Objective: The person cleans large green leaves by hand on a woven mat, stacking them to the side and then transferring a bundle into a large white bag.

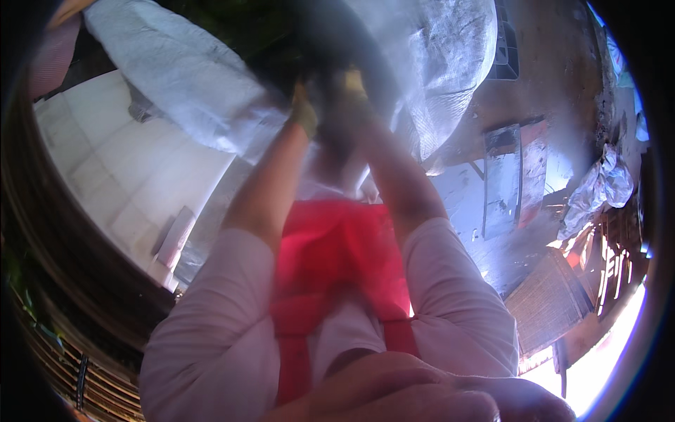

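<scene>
At the far left, a row of wooden slats [105, 390] runs along the rim below a pale panelled surface [105, 155]. Over that surface's upper edge spreads white sheeting [176, 77], creased, slightly sheeny and bunched toward the middle. Next comes the left hand [304, 116], yellowish and blurred, reaching up to the lower edge of a dark mass [281, 32]. This mass lies at top centre, between two stretches of the white sheeting; it is near black with a greenish cast at its left, soft-edged and hazy, and its material cannot be told. Below it hangs the person's red apron [337, 260], over a white shirt [232, 309]. The right hand [354, 88], also yellowish, is set against the dark mass, its fingers lost in blur. I cannot tell whether either hand's grip is spread or closed. Right of it, the sheeting bulges, bright and finely wrinkled. Farther right are flat boards [503, 183], a cardboard box [548, 302] and a crumpled plastic bag [598, 186].
</scene>
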Demonstrator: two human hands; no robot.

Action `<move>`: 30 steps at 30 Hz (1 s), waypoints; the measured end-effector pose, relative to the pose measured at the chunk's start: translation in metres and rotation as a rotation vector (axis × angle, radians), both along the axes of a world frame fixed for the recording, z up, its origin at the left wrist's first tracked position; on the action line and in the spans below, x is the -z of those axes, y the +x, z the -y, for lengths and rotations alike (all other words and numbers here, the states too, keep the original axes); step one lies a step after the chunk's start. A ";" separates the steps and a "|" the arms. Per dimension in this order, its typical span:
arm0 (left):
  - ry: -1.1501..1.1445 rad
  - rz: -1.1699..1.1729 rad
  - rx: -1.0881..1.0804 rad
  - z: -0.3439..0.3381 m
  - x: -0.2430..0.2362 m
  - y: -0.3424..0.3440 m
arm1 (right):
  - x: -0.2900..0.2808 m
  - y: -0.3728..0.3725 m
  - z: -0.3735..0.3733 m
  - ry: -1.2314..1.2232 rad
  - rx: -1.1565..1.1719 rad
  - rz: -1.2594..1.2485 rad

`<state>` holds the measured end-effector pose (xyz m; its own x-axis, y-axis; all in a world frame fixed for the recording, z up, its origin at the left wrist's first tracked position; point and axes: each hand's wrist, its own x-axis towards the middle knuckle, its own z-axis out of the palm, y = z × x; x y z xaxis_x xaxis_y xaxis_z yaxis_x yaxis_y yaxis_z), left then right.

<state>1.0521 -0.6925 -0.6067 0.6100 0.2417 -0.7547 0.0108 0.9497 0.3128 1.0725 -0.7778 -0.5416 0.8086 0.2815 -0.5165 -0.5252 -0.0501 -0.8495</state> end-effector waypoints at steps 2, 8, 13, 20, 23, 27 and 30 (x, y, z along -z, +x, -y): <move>-0.021 0.087 -0.013 0.020 -0.046 -0.013 | -0.047 0.004 0.004 0.023 -0.013 0.022; 0.147 0.464 -0.134 0.066 -0.266 -0.041 | -0.179 0.013 0.027 -0.415 -0.395 0.973; 1.327 0.441 -0.242 0.003 -0.525 -0.090 | -0.448 -0.030 -0.029 0.751 -0.279 -0.010; 1.464 0.328 -0.499 -0.134 -0.638 -0.254 | -0.617 -0.160 -0.184 0.942 -0.801 0.361; 1.246 0.481 -0.564 -0.190 -0.638 -0.333 | -0.648 -0.170 -0.228 0.441 -1.034 1.282; 1.468 -0.133 -0.468 -0.224 -0.639 -0.469 | -0.496 -0.137 -0.281 -0.335 -1.085 1.670; 1.608 -0.287 -0.277 -0.224 -0.593 -0.564 | -0.428 -0.119 -0.260 -0.722 -1.018 1.677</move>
<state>0.4877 -0.4686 -0.0133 0.3122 0.9061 0.2855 0.1340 -0.3395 0.9310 0.9535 -0.5176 -0.1132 0.2301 0.9557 0.1834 0.9728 -0.2210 -0.0688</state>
